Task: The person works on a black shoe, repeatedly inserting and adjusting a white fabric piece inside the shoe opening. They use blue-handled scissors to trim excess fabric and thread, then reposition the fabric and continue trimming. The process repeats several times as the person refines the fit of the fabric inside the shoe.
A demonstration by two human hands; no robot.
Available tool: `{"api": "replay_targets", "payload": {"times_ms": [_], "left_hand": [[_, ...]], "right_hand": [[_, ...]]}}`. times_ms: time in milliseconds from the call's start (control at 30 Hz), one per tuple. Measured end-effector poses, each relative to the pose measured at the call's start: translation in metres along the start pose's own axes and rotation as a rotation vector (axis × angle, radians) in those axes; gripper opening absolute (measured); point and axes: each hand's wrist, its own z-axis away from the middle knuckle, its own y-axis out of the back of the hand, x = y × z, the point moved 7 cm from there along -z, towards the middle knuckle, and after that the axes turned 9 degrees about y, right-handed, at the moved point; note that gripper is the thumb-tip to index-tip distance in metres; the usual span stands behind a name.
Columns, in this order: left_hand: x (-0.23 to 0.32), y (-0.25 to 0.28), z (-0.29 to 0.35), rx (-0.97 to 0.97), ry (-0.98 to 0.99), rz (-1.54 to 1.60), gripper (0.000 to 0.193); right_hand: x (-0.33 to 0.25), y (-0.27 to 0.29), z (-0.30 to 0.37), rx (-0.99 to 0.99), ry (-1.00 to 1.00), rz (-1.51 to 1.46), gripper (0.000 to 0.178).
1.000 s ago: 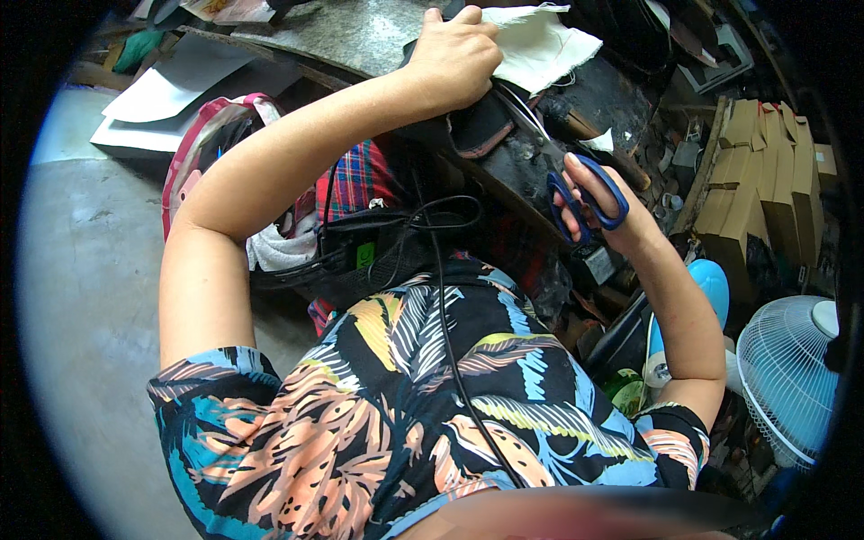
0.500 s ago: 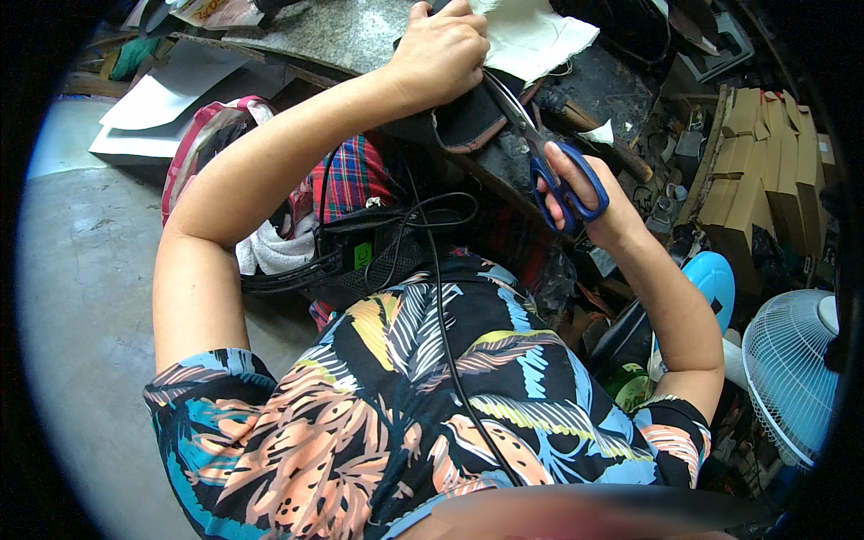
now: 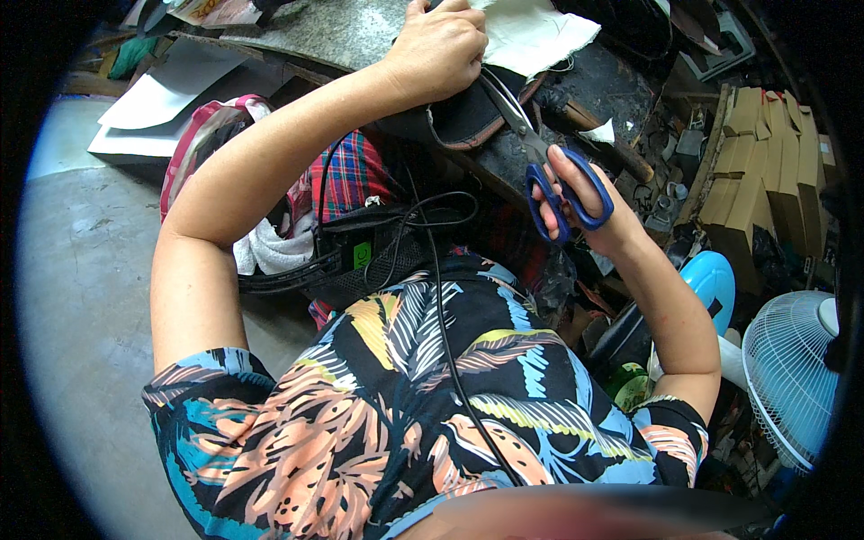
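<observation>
My right hand (image 3: 589, 202) has its fingers through the blue handles of a pair of scissors (image 3: 531, 144). The metal blades point up and left, their tips close to my left hand (image 3: 439, 56). That hand is closed, palm down, on a black piece of material (image 3: 463, 115) at the work surface's edge; its fingertips are partly hidden. The piece hangs below the hand and has a brownish edge. Beside the left hand lies a white cloth (image 3: 540, 36) with frayed edges.
A grey stone-like slab (image 3: 310, 38) lies at the top. White sheets (image 3: 171, 94) rest at upper left. Black cables (image 3: 432, 225) loop before my body, near plaid cloth (image 3: 355, 175). Folded cardboard boxes (image 3: 751, 175) and a fan (image 3: 792, 373) stand at the right, among clutter.
My right hand has drawn the scissors slightly down and to the right, and the handles are spread wider. The left hand has barely moved.
</observation>
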Motion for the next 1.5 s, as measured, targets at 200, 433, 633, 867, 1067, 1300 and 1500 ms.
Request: {"api": "replay_targets", "payload": {"times_ms": [200, 433, 633, 867, 1067, 1300, 1500], "left_hand": [[0.002, 0.003, 0.002, -0.009, -0.024, 0.022, 0.007], [0.003, 0.002, 0.003, -0.027, -0.008, 0.011, 0.007], [0.000, 0.002, 0.000, -0.035, 0.001, -0.012, 0.008], [0.001, 0.003, 0.000, -0.052, -0.005, -0.020, 0.008], [0.001, 0.003, 0.001, -0.049, 0.004, -0.025, 0.007], [0.001, 0.001, 0.002, -0.038, -0.006, -0.023, 0.007], [-0.003, 0.001, -0.003, -0.060, 0.024, -0.019, 0.008]], "right_hand": [[0.002, -0.002, -0.007, 0.068, -0.028, -0.101, 0.058], [0.006, -0.006, -0.009, 0.089, 0.026, -0.061, 0.055], [0.007, -0.007, -0.007, 0.093, 0.029, -0.129, 0.054], [0.008, -0.012, -0.008, 0.085, 0.048, -0.085, 0.058], [0.007, -0.013, -0.006, 0.090, 0.018, -0.081, 0.058], [0.007, -0.013, -0.006, 0.091, 0.043, -0.126, 0.053], [0.011, -0.007, -0.005, 0.085, 0.036, -0.146, 0.050]]}}
